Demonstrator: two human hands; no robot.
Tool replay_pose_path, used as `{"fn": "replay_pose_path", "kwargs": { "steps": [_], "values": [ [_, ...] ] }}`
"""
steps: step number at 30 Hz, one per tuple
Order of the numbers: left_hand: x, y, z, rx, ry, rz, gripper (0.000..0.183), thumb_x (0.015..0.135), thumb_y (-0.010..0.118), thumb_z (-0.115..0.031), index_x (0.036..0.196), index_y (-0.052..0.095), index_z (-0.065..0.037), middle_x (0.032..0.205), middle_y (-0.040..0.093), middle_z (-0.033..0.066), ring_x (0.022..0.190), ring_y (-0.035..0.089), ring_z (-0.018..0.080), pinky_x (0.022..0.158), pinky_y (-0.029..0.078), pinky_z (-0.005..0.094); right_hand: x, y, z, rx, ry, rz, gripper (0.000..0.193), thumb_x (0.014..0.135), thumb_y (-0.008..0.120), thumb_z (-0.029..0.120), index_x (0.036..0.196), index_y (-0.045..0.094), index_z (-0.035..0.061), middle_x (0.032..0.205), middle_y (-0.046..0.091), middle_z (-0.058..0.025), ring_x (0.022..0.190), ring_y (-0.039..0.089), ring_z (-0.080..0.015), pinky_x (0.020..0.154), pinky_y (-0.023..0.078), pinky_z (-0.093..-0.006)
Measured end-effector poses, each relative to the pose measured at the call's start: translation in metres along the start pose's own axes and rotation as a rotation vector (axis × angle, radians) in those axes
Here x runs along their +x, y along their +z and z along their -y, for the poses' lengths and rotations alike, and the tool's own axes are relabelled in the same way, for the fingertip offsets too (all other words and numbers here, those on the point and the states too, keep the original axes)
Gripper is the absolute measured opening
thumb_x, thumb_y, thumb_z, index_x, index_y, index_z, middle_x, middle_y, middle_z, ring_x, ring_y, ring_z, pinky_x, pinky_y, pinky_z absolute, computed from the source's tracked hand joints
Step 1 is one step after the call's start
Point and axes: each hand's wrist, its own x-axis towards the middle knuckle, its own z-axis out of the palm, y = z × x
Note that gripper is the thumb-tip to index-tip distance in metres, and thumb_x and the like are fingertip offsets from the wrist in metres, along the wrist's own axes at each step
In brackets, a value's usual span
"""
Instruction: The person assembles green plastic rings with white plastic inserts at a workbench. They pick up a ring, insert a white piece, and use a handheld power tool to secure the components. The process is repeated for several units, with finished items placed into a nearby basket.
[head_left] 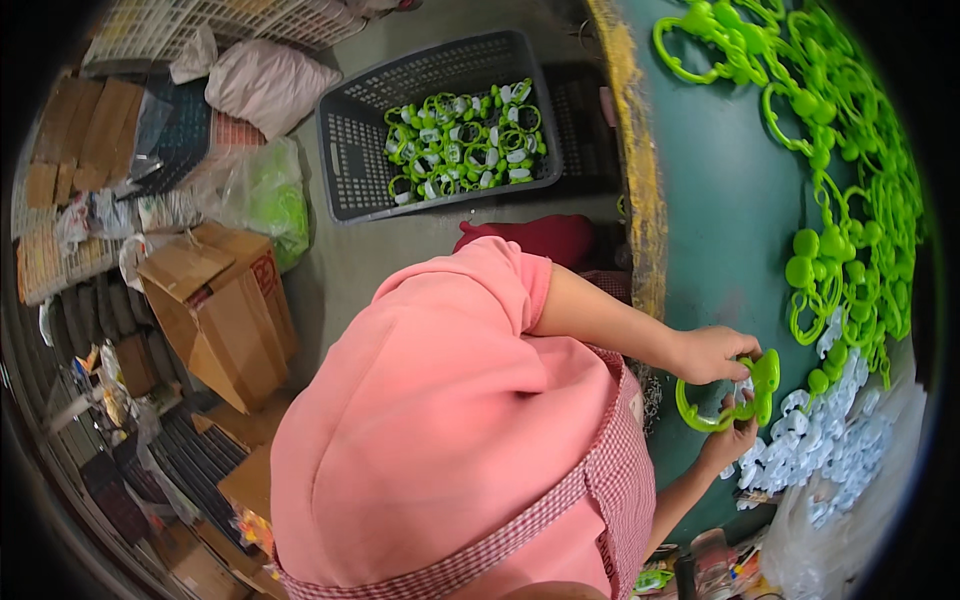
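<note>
Over the green tabletop [695,190], my left hand [712,355] and my right hand [735,435] both grip one bright green plastic ring piece [768,372] with rounded lobes at one side. My left fingers are at its upper part, my right fingers round its lower part. A small whitish plastic piece [742,390] shows between the hands, against the green one; whether it is fastened cannot be made out. Just beyond lies a pile of pale white plastic pieces [820,440]. Many linked green ring pieces [850,240] are heaped along the far side of the table.
A grey crate [345,160] holds green rings with white parts on the floor. A cardboard box [230,320], a pale sack [265,85] and a bag of green pieces [285,205] stand at left. Clear plastic sheeting [840,540] lies beside the white pile.
</note>
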Motion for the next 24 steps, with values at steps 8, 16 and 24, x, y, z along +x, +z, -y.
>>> {"fn": "replay_pose_path", "kwargs": {
  "steps": [8, 16, 24],
  "values": [
    [0.002, -0.012, 0.029, 0.398, -0.064, -0.128, 0.038, 0.087, 0.060, -0.017, 0.118, 0.049, 0.003, 0.109, 0.059, 0.0218, 0.105, 0.056, 0.0378, 0.089, 0.046, 0.0473, 0.006, 0.052, 0.031, 0.361, 0.191, -0.104, 0.047, 0.091, 0.063, 0.007, 0.132, 0.043, -0.0037, 0.111, 0.060, -0.0155, 0.089, 0.063, -0.0201, 0.078, 0.051, -0.0271],
    [-0.082, -0.123, 0.012, 0.740, 0.899, -0.437, 0.013, 0.083, 0.067, -0.029, 0.087, 0.061, -0.018, 0.079, 0.054, 0.0004, 0.073, 0.056, 0.0231, 0.062, 0.045, 0.0372, 0.032, 0.032, 0.000, 0.099, 0.060, -0.405, 0.038, 0.086, 0.070, 0.009, 0.117, 0.052, -0.0059, 0.087, 0.066, -0.0132, 0.074, 0.062, -0.0194, 0.068, 0.052, -0.0317],
    [-0.132, -0.286, 0.201, 0.939, -0.789, -0.908, 0.090, 0.076, 0.068, -0.055, 0.139, 0.038, 0.002, 0.149, 0.034, 0.0200, 0.141, 0.025, 0.0354, 0.114, 0.023, 0.0447, 0.037, 0.020, -0.013, 0.113, 0.057, -0.418, 0.035, 0.088, 0.070, 0.011, 0.114, 0.052, -0.0043, 0.084, 0.065, -0.0108, 0.070, 0.059, -0.0150, 0.062, 0.049, -0.0273]
  ]
}}
